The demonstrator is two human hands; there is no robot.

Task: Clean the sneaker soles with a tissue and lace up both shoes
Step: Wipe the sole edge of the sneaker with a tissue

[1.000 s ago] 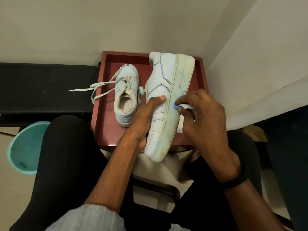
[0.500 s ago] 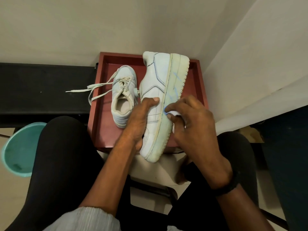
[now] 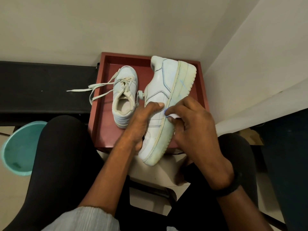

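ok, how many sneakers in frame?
2. An upright sneaker in the red tray, left side, laces loose. A tipped sneaker, on its side, held by the left hand; the right hand presses a tissue to its sole.

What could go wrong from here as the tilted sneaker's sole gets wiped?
The tilted sneaker overhangs the near edge of the tray, steadied only by the left hand; firm rubbing may tip it off.
The tissue pinched in the right hand looks blue-stained, so it may smear the blue marks on the sole.
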